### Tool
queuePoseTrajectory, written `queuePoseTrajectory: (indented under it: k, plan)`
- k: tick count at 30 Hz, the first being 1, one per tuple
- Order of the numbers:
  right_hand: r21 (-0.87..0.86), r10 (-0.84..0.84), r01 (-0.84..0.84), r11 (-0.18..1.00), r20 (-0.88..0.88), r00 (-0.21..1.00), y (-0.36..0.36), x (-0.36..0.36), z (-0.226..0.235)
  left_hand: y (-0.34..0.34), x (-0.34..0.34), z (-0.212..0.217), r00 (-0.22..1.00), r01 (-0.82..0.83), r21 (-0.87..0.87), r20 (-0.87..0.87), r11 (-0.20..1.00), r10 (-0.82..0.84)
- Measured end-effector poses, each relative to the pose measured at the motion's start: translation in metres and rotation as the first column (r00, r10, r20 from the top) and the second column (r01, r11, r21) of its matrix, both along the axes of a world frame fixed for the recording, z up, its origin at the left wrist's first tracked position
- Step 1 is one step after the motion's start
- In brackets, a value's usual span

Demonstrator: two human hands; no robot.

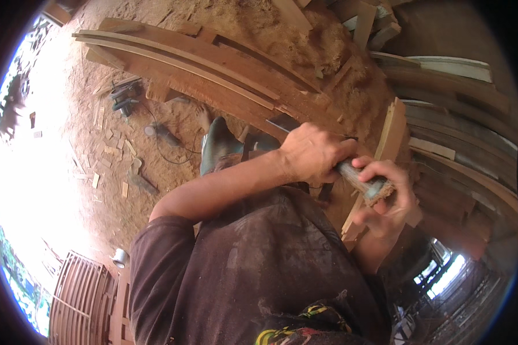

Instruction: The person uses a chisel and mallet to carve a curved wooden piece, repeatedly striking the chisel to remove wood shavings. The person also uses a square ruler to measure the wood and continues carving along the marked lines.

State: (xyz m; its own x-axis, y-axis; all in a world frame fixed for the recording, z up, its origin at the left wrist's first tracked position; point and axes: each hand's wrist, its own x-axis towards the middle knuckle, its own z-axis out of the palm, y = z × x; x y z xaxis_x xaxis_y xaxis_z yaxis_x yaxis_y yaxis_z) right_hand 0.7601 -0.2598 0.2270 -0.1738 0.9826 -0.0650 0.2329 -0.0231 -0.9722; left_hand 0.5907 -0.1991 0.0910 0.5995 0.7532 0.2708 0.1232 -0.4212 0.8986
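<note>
In the head view, a small pale pot (120, 258) was by a slatted wooden frame (77, 293), its contents too small to make out. The chisel (354, 174) slanted before the dark shirt (276, 247), its blade near a long board's (190, 80) lower edge; contact could not be judged. The left hand (319, 150) had its fingers wrapped firmly around it; the right hand's (391, 198) curled, slightly parted, about the handle's frayed end, too blurred to tell their pressure. Sawdust-covered ground (181, 167) gave some room leftward. The left hand hid the chisel's middle; glare washed out the far left.
</note>
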Motion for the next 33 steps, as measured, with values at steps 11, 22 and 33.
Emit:
queuePoseTrajectory:
  k: [11, 22, 33]
  plan:
    - [0.232, -0.222, 0.114, 0.966, 0.522, 0.823, 0.003, -0.092, 0.005, 0.020, -0.037, -0.016, 0.988, 0.117, 0.076, 0.093, 0.990, -0.124]
    - [0.094, -0.668, 0.667, 0.739, -0.028, 0.744, -0.029, -0.037, -0.028, 0.008, -0.009, -0.005, 0.975, 0.151, -0.087, 0.179, 0.985, -0.133]
    - [-0.032, -0.203, 0.485, 0.874, 0.883, 0.424, -0.116, 0.135, -0.295, 0.090, -0.049, 0.047, 0.714, -0.294, -0.548, 0.419, 0.783, 0.561]
